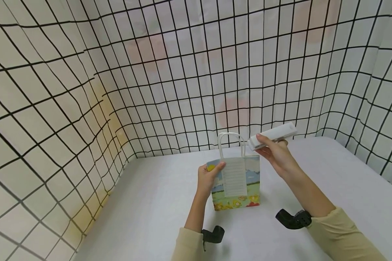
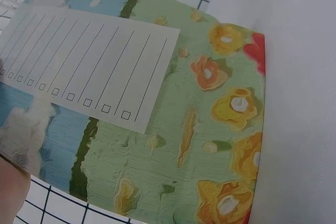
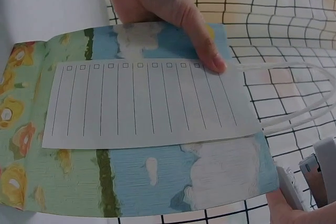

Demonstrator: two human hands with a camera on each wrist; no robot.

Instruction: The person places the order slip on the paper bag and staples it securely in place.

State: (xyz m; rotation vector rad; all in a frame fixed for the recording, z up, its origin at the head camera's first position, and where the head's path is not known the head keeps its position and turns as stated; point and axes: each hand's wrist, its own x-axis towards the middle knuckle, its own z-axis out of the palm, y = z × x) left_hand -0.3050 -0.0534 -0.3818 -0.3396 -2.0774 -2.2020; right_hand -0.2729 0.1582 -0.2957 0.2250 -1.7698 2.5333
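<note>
A small paper gift bag (image 1: 253, 181), painted with sky, meadow and flowers, stands upright on the table. A lined checklist sheet (image 1: 234, 177) lies flat against its front. My left hand (image 1: 207, 177) grips the bag's upper left edge, its thumb (image 3: 210, 56) over the sheet's edge; the fingers behind are hidden. Beside the bag's upper right corner, my right hand (image 1: 279, 154) holds a white stapler (image 1: 274, 134), raised and tilted. In the right wrist view, the stapler's end (image 3: 315, 171) shows close to the bag's top edge; I cannot tell whether they touch.
White twisted handles (image 1: 230, 134) rise from the bag's top. A white table (image 1: 156, 203) spreads beneath. Black grid netting (image 1: 189, 90) over white sheeting surrounds the table at the back and sides. A black camera mount sits on each wrist.
</note>
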